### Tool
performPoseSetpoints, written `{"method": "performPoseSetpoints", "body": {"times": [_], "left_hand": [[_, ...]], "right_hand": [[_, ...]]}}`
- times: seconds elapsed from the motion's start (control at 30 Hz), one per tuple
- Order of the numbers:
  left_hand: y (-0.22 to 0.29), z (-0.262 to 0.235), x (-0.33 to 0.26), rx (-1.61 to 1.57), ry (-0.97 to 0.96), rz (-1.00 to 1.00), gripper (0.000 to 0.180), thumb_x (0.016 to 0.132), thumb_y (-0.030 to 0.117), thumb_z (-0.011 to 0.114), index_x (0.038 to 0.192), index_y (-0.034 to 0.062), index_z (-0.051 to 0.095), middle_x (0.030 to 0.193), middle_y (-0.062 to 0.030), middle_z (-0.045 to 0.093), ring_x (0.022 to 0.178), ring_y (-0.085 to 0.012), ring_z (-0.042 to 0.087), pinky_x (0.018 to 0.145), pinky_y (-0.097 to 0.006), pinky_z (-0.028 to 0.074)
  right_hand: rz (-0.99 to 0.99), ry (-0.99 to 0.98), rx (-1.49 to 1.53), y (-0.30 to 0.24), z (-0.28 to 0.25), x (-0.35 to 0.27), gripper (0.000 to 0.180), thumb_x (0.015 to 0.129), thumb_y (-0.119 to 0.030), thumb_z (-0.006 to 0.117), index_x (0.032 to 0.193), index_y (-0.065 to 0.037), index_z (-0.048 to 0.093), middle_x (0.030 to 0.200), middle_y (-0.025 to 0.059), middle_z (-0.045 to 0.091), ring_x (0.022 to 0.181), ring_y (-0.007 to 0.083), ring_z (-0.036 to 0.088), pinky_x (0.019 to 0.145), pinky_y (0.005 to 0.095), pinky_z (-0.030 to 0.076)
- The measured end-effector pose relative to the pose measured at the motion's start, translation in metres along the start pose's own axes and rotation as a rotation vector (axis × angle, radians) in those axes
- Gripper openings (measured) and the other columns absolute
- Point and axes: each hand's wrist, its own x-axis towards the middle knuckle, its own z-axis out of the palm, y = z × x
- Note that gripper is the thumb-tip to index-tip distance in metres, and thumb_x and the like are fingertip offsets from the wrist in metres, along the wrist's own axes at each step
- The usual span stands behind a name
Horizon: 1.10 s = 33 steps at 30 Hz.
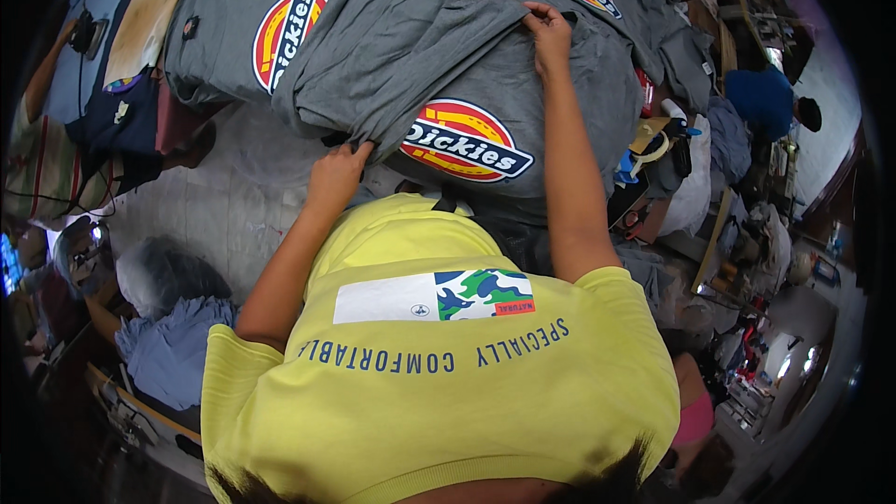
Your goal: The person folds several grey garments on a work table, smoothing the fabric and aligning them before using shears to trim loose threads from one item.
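Note:
A grey T-shirt (439,47) with a round red, yellow and blue emblem lies on the table in front of me, part of it folded over itself. My left hand (341,166) pinches its near edge at the lower left. My right hand (549,33) reaches farther out and grips the fold's edge near the top right. Two more grey T-shirts (243,28) with the same emblem lie spread beside and behind it. My own yellow T-shirt (439,383) fills the lower middle of the view.
The pale table top (219,205) shows at the left. Dark folded garments (131,121) lie at its far left, next to a person in a striped top (37,168). A blue cloth heap (173,341) sits at the lower left. Tape and tools (653,145) clutter the right, near a person in blue (761,98).

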Motion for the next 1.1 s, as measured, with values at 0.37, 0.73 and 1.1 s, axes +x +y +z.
{"method": "performPoseSetpoints", "body": {"times": [0.37, 0.73, 1.1], "left_hand": [[-0.002, -0.02, -0.02, -0.533, 0.025, -0.117, 0.018, 0.076, 0.017, 0.06, 0.087, 0.0096, 0.049, 0.068, -0.012, 0.059, 0.062, -0.0304, 0.058, 0.052, -0.038, 0.043], [-0.002, -0.044, -0.022, -0.524, 0.346, 0.154, 0.018, 0.07, 0.009, 0.069, 0.077, 0.0047, 0.052, 0.071, -0.0052, 0.055, 0.055, -0.0172, 0.055, 0.052, -0.024, 0.043], [-0.035, -0.046, -0.016, -1.918, -0.013, -0.388, 0.034, 0.073, -0.009, 0.06, 0.098, 0.006, 0.042, 0.078, -0.0033, 0.054, 0.065, -0.006, 0.055, 0.062, -0.021, 0.05]], "right_hand": [[0.036, 0.031, 0.009, -0.006, 0.001, -0.003, 0.018, 0.074, 0.002, 0.06, 0.092, 0.002, 0.059, 0.084, 0.0052, 0.059, 0.075, 0.0102, 0.055, 0.071, 0.02, 0.043], [-0.061, 0.113, -0.082, 0.001, 0.003, 0.002, 0.019, 0.072, 0.005, 0.057, 0.09, 0.001, 0.059, 0.085, 0.0064, 0.059, 0.067, 0.0107, 0.055, 0.062, 0.0195, 0.044], [0.141, 0.215, -0.052, -0.017, 0.024, 0.01, 0.019, 0.068, 0.01, 0.049, 0.082, 0.002, 0.06, 0.077, 0.0104, 0.063, 0.043, 0.0093, 0.05, 0.038, 0.0176, 0.036]]}}
